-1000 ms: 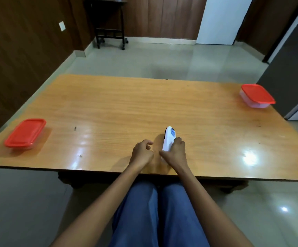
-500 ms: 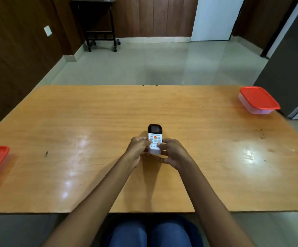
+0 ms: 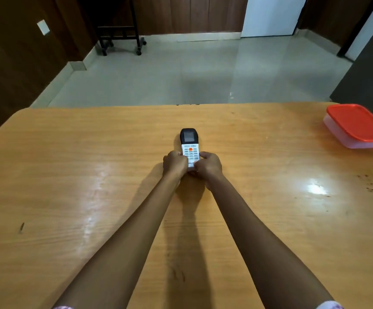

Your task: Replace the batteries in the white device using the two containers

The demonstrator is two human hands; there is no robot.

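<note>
A white remote-like device (image 3: 189, 148) with a black screen end and an orange button is held face up over the middle of the wooden table (image 3: 69, 175). My left hand (image 3: 175, 163) grips its lower left side and my right hand (image 3: 208, 166) grips its lower right side; both cover its near end. A clear container with a red lid (image 3: 357, 126) stands closed at the table's far right edge. The second container is out of view.
Beyond the table lies a grey tiled floor (image 3: 181, 70), with a dark wheeled stand (image 3: 118, 34) against the wooden wall. A dark cabinet (image 3: 368, 74) rises behind the container on the right.
The device has gone from lying on its side near the table's front edge to being held face up in both hands, farther out. The left red-lidded container has left the view.
</note>
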